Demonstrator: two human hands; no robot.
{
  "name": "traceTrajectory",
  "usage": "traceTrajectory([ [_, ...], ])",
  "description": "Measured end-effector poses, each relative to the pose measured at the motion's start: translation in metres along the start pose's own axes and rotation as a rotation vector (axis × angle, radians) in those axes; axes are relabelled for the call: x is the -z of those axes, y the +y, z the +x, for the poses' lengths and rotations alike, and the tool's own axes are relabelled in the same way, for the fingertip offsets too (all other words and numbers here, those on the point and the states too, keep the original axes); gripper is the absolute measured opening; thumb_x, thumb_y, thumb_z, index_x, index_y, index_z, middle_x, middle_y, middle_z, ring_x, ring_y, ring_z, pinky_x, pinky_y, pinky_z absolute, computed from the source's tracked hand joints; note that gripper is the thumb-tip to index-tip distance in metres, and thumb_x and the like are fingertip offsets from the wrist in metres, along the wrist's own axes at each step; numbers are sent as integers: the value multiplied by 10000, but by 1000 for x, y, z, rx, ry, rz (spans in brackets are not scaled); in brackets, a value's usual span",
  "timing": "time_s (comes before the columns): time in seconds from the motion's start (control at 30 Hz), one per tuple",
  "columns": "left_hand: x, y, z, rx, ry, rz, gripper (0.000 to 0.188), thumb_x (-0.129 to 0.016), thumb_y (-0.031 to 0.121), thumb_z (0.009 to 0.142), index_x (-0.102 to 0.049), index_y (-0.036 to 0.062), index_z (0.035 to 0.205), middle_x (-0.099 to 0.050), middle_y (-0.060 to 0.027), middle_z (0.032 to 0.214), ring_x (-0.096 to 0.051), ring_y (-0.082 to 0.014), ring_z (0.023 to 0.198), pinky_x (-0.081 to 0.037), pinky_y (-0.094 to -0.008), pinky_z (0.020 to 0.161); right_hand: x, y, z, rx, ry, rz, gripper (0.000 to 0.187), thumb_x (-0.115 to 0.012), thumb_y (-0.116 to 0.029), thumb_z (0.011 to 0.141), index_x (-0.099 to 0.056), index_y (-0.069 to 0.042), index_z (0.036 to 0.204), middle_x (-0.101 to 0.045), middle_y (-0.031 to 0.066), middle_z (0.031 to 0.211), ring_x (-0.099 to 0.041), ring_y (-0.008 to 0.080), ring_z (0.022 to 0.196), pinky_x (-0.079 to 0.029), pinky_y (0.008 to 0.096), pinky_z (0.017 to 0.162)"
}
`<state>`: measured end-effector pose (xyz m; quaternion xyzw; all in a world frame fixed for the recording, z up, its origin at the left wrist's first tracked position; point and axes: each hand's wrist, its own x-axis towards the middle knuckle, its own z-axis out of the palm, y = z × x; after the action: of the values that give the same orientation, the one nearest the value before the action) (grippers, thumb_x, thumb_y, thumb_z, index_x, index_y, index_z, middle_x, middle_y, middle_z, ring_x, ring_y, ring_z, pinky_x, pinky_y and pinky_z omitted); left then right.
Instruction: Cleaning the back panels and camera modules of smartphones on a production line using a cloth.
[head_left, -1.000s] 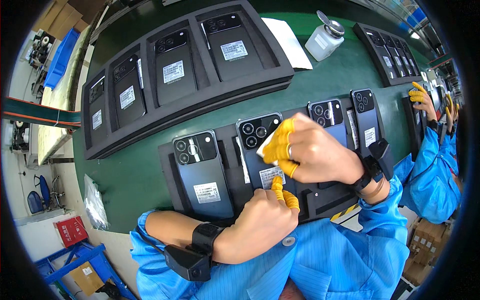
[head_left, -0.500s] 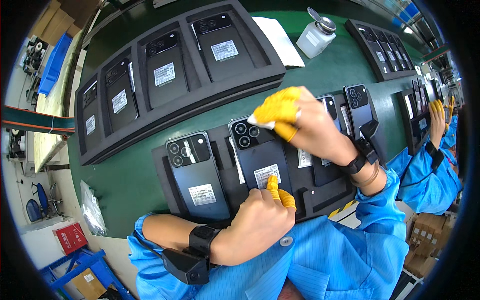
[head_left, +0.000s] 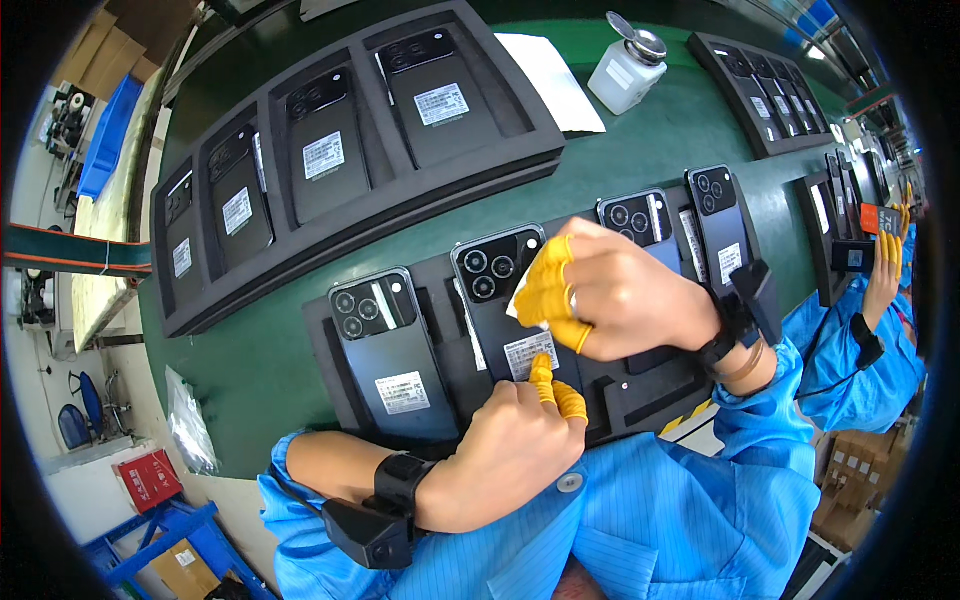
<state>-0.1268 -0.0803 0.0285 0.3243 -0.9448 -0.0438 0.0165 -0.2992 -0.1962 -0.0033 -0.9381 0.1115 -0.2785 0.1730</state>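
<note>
Workbench (head_left: pixel 620 150) topped in green, seen from above through a fisheye lens, edges curving toward the rim. At far left, beyond the bench: pale floor, a blue bin (head_left: pixel 108 135), a blue chair (head_left: pixel 75 425), a red box (head_left: pixel 148 478), a blue metal frame (head_left: pixel 160 535) lower down. Just off the bench's left edge, a crumpled clear plastic bag (head_left: pixel 188 425). Across the upper left, a long black foam tray (head_left: pixel 340 215) with four dark phones lying back-up, each bearing a white label. Beside its right end, a white sheet of paper (head_left: pixel 550 80), then a small white dispenser bottle (head_left: pixel 625 70) with a metal cap. Nearer, a second black tray (head_left: pixel 330 360) holding a row of phones back-up. Leftmost of these, a grey phone (head_left: pixel 395 360), untouched. Next to it, the middle phone (head_left: pixel 505 300), in its slot, camera cluster at top, white label (head_left: pixel 528 352) low on its back. Left hand (head_left: pixel 510 450), in yellow finger cots, fist loosely curled, one covered fingertip pressing the lower edge of that label. Right hand (head_left: pixel 610 295), also in yellow cots, fingers clenched around a small white wipe (head_left: pixel 520 298) laid against the same phone's back. Both wrists in black bands, sleeves bright blue. Further right, more trays of phones (head_left: pixel 770 90). At the right edge, another person's hand (head_left: pixel 885 255) in yellow cots holding a small dark item, and cardboard boxes (head_left: pixel 845 490) on the floor below.
</note>
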Motion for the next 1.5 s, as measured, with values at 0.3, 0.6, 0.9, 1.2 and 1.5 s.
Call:
traceTrajectory([
  [0.3,2,-2,0,-27,22,1,197,-637,201,727,-684,44,837,-545,-21,555,-522,-139,524,-370,-272,485,-23,13,4,-48,199,-128,149,-692,-48,695,-666,-28,840,-675,88,846,-653,250,808,-492,421,904],
  [0.6,2,-2,-1,-21,-11,-23,200,-644,210,755,-679,36,849,-634,-90,648,-523,-136,522,-380,-265,489,1,17,4,65,28,104,97,-663,-7,656,-686,-26,749,-715,61,850,-664,217,756,-513,417,839],
  [0.9,0,0,0,-21,-10,22,192,-634,210,769,-678,35,835,-705,-196,815,-527,-143,530,-397,-266,497,-5,22,7,-178,310,-98,230,-716,2,726,-696,-50,950,-700,87,926,-659,248,868,-487,363,852],
  [1.2,1,-1,-1,-3,-21,9,166,-627,205,754,-676,50,790,-611,-74,636,-514,-143,516,-379,-280,487,3,10,9,-44,63,81,87,-679,26,646,-668,-34,707,-660,71,739,-617,252,697,-491,403,852],
  [1.5,-4,1,-1,-22,32,22,181,-633,189,680,-688,63,798,-542,-17,547,-535,-136,520,-368,-273,479,-19,18,20,-80,248,-82,297,-698,7,737,-680,-61,1025,-699,65,928,-658,247,833,-485,377,858],
])
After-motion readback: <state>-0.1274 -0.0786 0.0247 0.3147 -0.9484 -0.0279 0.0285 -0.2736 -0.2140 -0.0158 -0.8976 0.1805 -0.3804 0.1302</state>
